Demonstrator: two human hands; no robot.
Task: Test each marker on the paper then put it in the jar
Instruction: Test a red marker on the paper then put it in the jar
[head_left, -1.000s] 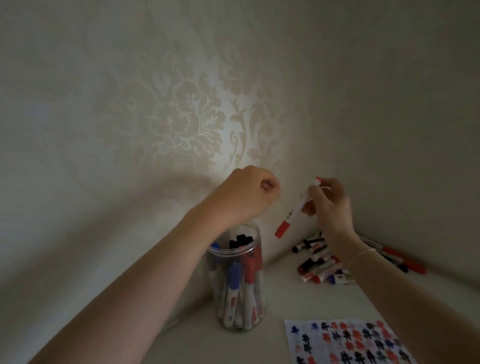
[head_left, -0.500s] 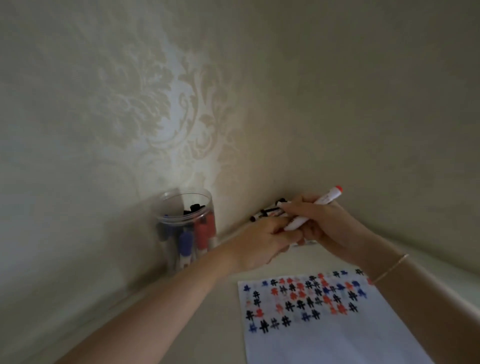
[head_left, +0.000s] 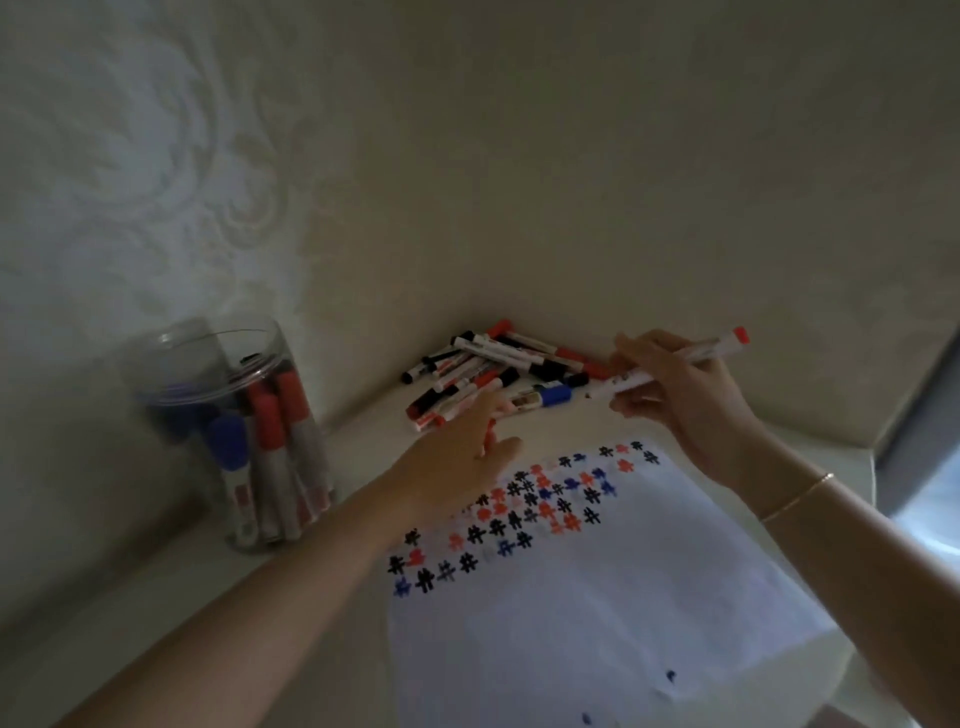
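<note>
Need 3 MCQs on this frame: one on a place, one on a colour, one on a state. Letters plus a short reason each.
1. Where does the jar stand?
A. To the left of the paper
B. On the paper
C. Behind the pile of markers

2. What colour is the end of the marker in the right hand?
A. Blue
B. Red
C. Black

3. What is the left hand doing?
A. Gripping the jar
B. Writing on the paper
C. Reaching with spread fingers at the near edge of the pile

Answers:
1 A: the jar stands on the surface by the wall, left of the sheet.
2 B: the end sticking out past the fingers is red.
3 C: it lies between paper and pile, away from the jar.
</note>
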